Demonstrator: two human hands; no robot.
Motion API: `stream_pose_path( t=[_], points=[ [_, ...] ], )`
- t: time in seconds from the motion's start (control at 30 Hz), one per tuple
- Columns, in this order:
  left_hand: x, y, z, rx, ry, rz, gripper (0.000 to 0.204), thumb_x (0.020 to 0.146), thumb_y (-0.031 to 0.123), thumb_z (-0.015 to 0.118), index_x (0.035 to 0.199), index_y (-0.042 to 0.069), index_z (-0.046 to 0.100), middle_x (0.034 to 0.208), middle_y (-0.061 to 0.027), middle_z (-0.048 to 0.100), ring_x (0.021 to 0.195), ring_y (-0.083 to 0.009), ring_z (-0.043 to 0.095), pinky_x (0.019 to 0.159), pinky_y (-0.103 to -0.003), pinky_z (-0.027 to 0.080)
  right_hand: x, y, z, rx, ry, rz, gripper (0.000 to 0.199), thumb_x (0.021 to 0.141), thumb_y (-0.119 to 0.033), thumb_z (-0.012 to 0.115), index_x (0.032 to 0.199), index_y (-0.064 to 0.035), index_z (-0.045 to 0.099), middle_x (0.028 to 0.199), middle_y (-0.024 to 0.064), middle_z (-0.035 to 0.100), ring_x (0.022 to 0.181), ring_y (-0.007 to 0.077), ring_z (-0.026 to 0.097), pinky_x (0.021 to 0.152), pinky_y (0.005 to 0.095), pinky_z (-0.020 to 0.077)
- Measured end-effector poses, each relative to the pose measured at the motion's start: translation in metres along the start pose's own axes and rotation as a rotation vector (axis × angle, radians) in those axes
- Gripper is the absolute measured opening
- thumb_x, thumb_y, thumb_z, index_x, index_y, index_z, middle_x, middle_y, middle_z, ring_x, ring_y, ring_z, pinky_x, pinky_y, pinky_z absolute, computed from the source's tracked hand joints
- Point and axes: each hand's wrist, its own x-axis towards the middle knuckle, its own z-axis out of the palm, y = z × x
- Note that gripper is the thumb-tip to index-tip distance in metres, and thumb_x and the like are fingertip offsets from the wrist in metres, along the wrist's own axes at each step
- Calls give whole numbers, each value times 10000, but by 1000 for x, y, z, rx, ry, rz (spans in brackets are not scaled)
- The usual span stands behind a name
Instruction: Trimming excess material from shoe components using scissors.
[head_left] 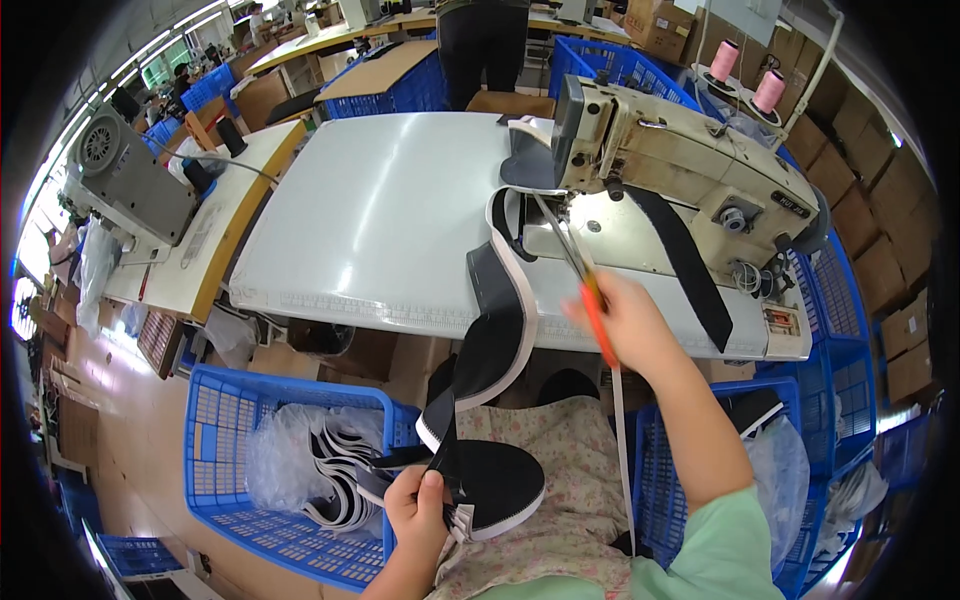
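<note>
Holding one scissors (580,275), one black piece (495,480).

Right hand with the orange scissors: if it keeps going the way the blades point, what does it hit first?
Probably the black-and-white strip under the sewing machine head. The right hand aims the scissors up-left at the needle area; depth is unclear, so the blades may already touch it.

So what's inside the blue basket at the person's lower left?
The blue basket holds a clear plastic bag with stacked black-and-white fabric pieces. The bag and the left hand cover whatever lies underneath, so the bottom layer can't be seen.
</note>
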Motion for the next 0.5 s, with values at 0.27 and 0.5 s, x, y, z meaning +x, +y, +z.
stream_pose_path(
  t=[0.27,0.5],
  points=[
    [-7,5,-7,7,58,-7,248,878,172,523,749,-35,566,581,-20,522,528,-71,459,492,-221,346,129,-5,82,-102,-40,40,312,715,-230,635,899,9,557,915,223,612,886,371,587,755,411,464],
    [-22,7,-15,103,-218,-88,213,860,145,543,759,-37,594,581,-41,543,524,-78,481,502,-215,366,100,-54,104,214,140,-201,201,704,-125,621,827,-31,494,770,184,586,746,358,579,648,406,447]
  ],
)
